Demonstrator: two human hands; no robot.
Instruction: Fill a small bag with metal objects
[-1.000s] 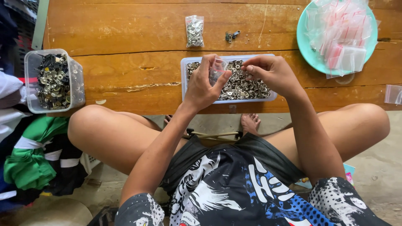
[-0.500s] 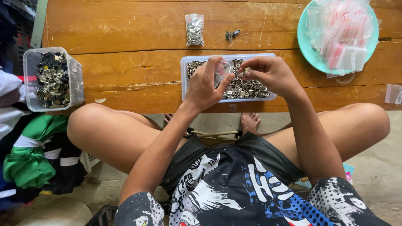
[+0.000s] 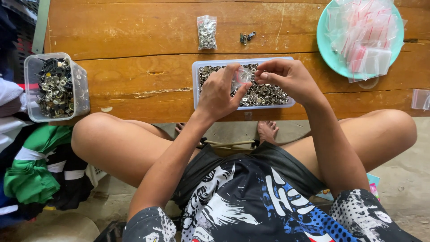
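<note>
My left hand pinches a small clear plastic bag above a shallow clear tray full of small metal fasteners. My right hand hovers just right of the bag's mouth, fingertips pinched together; whether a fastener is between them cannot be made out. Both hands are over the tray on the wooden table.
A filled small bag of fasteners and a few loose metal pieces lie behind the tray. A turquoise plate of empty clear bags sits far right. A clear tub of fasteners stands left. Clothes are piled at left.
My hands stay over the tray; the fingers of both shift slightly around the small bag. Nothing else has moved.
</note>
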